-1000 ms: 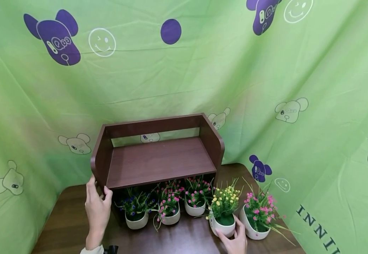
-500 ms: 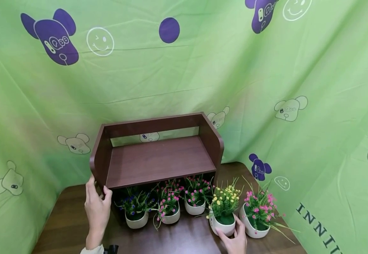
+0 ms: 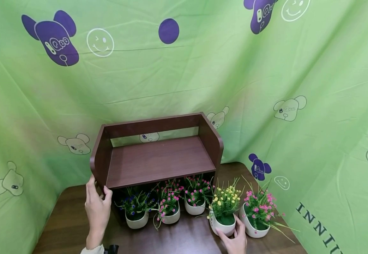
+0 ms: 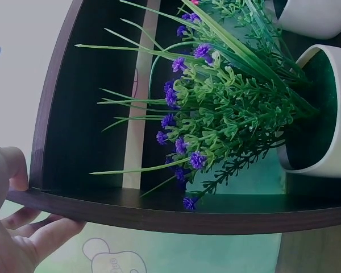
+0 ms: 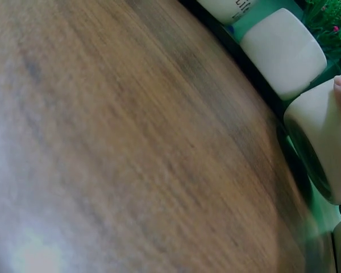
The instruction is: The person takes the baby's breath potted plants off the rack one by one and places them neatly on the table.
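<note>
Left hand grips left end panel of shelf; right hand fingers curled round yellow flower pot just right of shelf; risk: stems snag neighbouring pink flower pot, tipping it.

Three pots stand under the shelf; two pots stand right of it.
</note>
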A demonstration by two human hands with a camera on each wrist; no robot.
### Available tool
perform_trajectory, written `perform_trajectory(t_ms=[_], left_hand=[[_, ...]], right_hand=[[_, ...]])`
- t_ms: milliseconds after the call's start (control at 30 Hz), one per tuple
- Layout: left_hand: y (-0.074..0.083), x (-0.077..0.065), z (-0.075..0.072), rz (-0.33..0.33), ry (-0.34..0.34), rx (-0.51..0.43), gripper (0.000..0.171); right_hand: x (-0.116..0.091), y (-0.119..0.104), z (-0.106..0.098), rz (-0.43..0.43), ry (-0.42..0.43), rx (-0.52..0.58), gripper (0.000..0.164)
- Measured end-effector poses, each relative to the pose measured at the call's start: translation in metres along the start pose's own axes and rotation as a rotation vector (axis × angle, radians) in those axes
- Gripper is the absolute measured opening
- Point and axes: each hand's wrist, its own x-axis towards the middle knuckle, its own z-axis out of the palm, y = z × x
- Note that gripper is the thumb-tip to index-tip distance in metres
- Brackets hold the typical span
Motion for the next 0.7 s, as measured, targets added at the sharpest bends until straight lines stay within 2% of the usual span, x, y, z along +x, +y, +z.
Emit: perform_trajectory(t_ms=[367,567,700], left_hand=[[-0.0012,-0.0001,0.0006,-0.014,-0.012,0.002,0.062],[-0.0011,-0.0036,-0.0021,-0.02,-0.016,0.016,0.059],[-0.0001,-0.0015,-0.0013,-0.017,-0.019,0.014,0.058]], right_hand=[[0.0008,0.0002,-0.0001,0.038,-0.012,0.032,0.088],[-0.0033,0.001,-0.0017,0.078,0.01,0.042,0.09],[-0.0003,-0.0009,-0.0008,0.056,0.006,0.046,0.088]])
